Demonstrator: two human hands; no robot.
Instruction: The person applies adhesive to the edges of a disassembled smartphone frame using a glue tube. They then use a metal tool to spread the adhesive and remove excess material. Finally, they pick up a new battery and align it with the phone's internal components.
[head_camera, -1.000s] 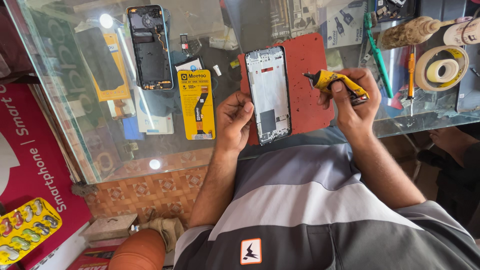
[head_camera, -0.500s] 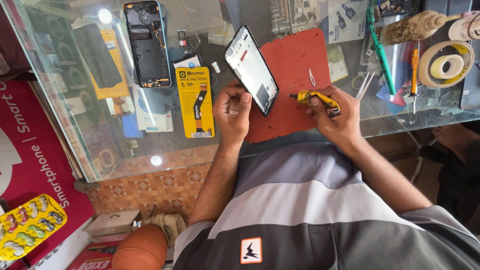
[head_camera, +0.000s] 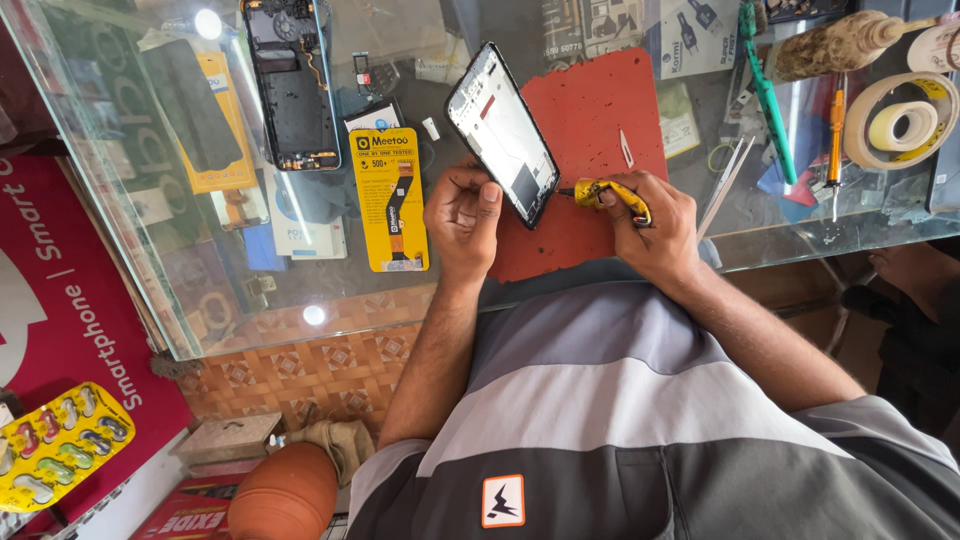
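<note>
My left hand (head_camera: 463, 218) grips the near end of a phone frame (head_camera: 501, 130), white inside with a black rim, and holds it tilted above the red mat (head_camera: 600, 120). My right hand (head_camera: 655, 225) holds a yellow and black tool (head_camera: 605, 193). The tool's tip points at the frame's lower right edge, close to it or touching it. Both hands are over the near edge of the glass counter (head_camera: 180, 300).
An opened dark phone body (head_camera: 292, 85) lies at the back left, next to a yellow parts packet (head_camera: 390, 200). A tape roll (head_camera: 900, 125), an orange screwdriver (head_camera: 836, 130), a green tool (head_camera: 762, 85), tweezers (head_camera: 728, 182) and a wooden-handled brush (head_camera: 845, 42) lie right.
The phone frame lay flat on the red mat; my left hand has raised and tilted it. My right hand has brought the yellow tool leftward to the frame's edge.
</note>
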